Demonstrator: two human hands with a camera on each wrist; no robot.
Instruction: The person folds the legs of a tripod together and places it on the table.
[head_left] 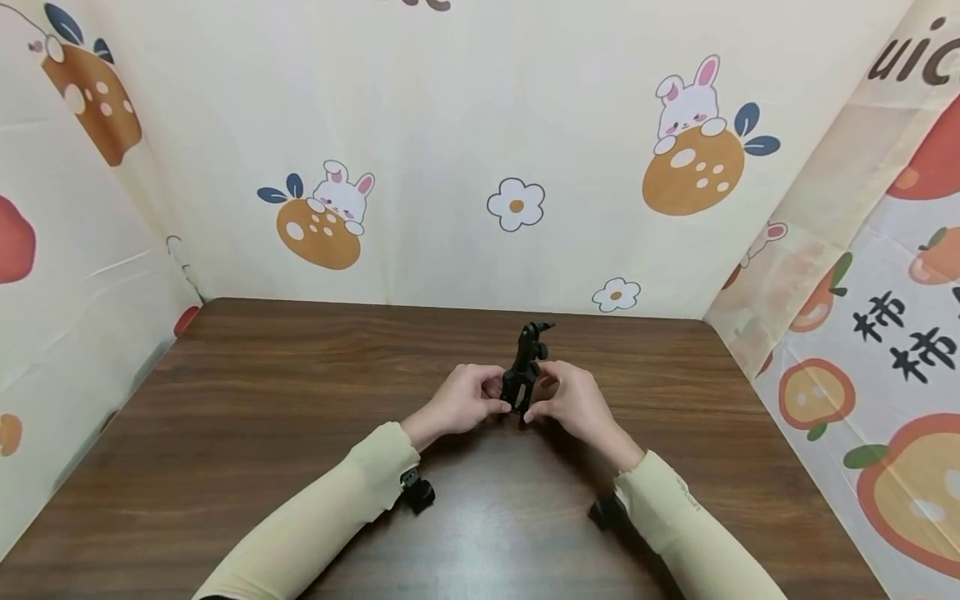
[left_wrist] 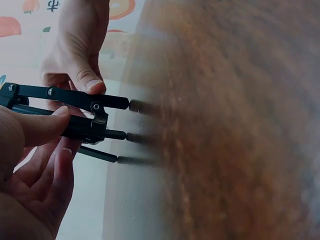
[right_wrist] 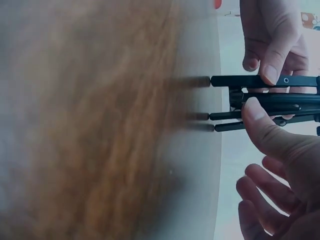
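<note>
A small black tripod (head_left: 519,385) stands upright on the table between both hands. Its legs are close together, and their tips meet their own reflections in both wrist views. From the left side my left hand (head_left: 463,400) grips it, thumb across a leg (left_wrist: 75,125) and fingers beneath in the left wrist view. My right hand (head_left: 576,406) holds it low on the right side; the thumb (right_wrist: 260,112) lies against the tripod in the right wrist view, while several other fingers are loosely bent away from it. The head on top tilts to the right.
The brown wooden table (head_left: 300,367) reaches back to a pale printed curtain (head_left: 442,125). More printed cloth (head_left: 892,375) hangs along the right side, and a similar sheet (head_left: 82,267) on the left. Dark wrist cameras (head_left: 417,493) sit at both cuffs.
</note>
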